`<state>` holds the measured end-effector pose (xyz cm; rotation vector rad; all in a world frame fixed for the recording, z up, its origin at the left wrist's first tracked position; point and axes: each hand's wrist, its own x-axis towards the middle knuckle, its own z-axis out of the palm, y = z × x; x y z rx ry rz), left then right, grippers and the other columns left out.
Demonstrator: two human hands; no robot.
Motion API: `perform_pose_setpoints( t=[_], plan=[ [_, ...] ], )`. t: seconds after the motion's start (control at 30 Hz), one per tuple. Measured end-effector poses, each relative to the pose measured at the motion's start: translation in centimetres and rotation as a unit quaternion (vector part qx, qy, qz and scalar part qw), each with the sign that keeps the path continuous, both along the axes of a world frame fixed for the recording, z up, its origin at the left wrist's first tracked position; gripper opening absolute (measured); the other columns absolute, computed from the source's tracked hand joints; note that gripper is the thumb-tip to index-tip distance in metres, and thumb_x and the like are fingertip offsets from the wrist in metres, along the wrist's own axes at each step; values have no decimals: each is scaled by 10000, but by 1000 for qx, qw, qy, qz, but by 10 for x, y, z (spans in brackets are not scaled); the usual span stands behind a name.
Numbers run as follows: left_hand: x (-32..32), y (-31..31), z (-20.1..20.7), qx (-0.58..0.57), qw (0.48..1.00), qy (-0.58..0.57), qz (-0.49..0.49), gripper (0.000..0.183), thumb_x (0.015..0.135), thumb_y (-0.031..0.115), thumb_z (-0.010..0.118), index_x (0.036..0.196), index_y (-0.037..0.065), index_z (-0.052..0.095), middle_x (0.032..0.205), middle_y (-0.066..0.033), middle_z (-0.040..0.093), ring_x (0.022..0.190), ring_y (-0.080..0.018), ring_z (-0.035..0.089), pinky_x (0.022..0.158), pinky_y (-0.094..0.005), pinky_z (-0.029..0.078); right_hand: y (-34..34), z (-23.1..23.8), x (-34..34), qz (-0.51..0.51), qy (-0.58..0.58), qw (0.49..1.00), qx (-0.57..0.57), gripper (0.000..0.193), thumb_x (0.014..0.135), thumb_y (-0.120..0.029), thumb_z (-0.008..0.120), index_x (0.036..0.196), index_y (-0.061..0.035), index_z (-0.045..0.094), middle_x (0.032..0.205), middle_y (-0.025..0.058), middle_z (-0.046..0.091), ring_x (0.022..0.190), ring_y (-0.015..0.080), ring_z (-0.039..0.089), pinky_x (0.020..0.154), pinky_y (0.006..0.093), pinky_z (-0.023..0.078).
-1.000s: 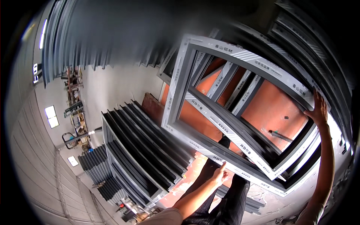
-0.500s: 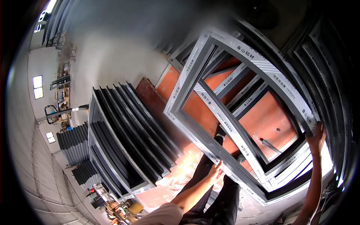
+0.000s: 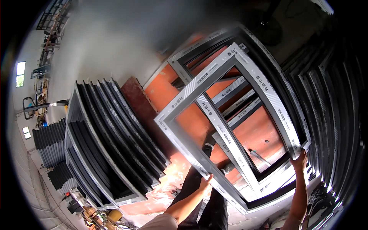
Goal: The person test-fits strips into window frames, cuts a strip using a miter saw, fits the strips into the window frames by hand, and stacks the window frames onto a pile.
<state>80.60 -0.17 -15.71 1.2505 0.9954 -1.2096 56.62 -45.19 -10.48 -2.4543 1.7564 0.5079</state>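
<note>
I held the frame (image 3: 230, 126) tilted across the centre of the picture, over the orange floor (image 3: 264, 134). My left hand (image 3: 205, 183) gripped its lower rail, fingers curled on the edge; my right hand (image 3: 299, 161) clasped its lower-right corner. Dark frames (image 3: 111, 142) stood stacked at left, more (image 3: 329, 115) at right.

Both arms reach forward, left hand (image 3: 206, 181) and right hand (image 3: 299, 162) gripping.
</note>
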Motion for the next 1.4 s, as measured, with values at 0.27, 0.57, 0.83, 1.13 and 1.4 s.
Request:
perform_pose_setpoints(
  t=[0.27, 0.57, 0.83, 1.13, 1.4],
  plan=[
    [17, 13, -5, 17, 1000, 16, 4, 524, 882, 196, 697, 1274, 44, 384, 1237, -81, 504, 1145, -208, 497, 965, -386, 437, 8, -34, 10, -6, 11, 999, 39, 742, 543, -214, 857, 1122, -34, 430, 1049, 212, 534, 1006, 416, 531, 881, 508, 447],
    [19, 15, -8, 8, 995, 22, -98, 432, 916, 300, 642, 1199, 87, 394, 811, -47, 495, 611, -144, 487, 480, -308, 389, 3, -36, 5, 3, 17, 999, 32, 761, 551, -207, 848, 1156, -45, 416, 1075, 203, 530, 1030, 405, 530, 901, 499, 447],
    [-6, 45, -52, -45, 997, -1, 55, 722, 868, 534, 616, 1279, -26, 419, 1226, -164, 532, 1146, -217, 519, 985, -385, 440, 18, 40, 47, 69, -89, 990, -82, 636, 548, -131, 770, 1116, -23, 505, 1017, 203, 556, 968, 427, 538, 856, 511, 450],
    [-77, 5, -24, -19, 995, 94, 37, 769, 918, 696, 309, 1342, 78, 484, 1334, -94, 539, 1253, -244, 477, 1025, -449, 376, 99, 261, 30, 121, -10, 945, -302, 650, 665, -181, 729, 1237, 27, 502, 1111, 188, 586, 1093, 372, 546, 969, 454, 408],
    [-133, 57, 35, -118, 985, 13, 122, 801, 892, 732, 319, 1424, 136, 373, 1386, -75, 495, 1279, -233, 446, 1042, -420, 342, 210, 391, -6, 168, -99, 898, -395, 498, 624, -319, 801, 946, 8, 608, 833, 182, 582, 768, 349, 566, 654, 491, 481]
  ],
)
